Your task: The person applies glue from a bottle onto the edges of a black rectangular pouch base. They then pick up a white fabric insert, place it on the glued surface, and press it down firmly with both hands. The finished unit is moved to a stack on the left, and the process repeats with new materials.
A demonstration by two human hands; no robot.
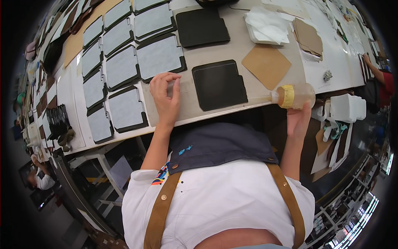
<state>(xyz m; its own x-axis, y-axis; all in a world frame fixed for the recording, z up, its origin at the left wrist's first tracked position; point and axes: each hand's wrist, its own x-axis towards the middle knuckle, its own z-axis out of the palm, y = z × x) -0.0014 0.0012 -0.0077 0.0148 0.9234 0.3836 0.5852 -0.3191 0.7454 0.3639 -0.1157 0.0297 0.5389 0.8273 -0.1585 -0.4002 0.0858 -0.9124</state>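
My right hand [297, 119] grips a translucent squeeze bottle [307, 94] with a yellow band near its neck. The bottle lies on its side, its thin nozzle pointing left toward a black panel [217, 86]. That panel rests flat at the table's near edge, notched along its right side. To its left, my left hand [166, 94] is open over the grey work surface, fingers loosely curved and thumb apart, holding nothing. Beside that hand is a black panel with a pale grey sheet [159, 56] on it. Another bare black panel [202, 27] lies farther back.
Rows of black pieces topped with pale sheets [121, 68] cover the left of the table [186, 121]. A tan square [266, 66], a white paper stack [266, 25] and brown pieces [308, 37] lie at the right. Another person's arm [375, 69] shows at far right.
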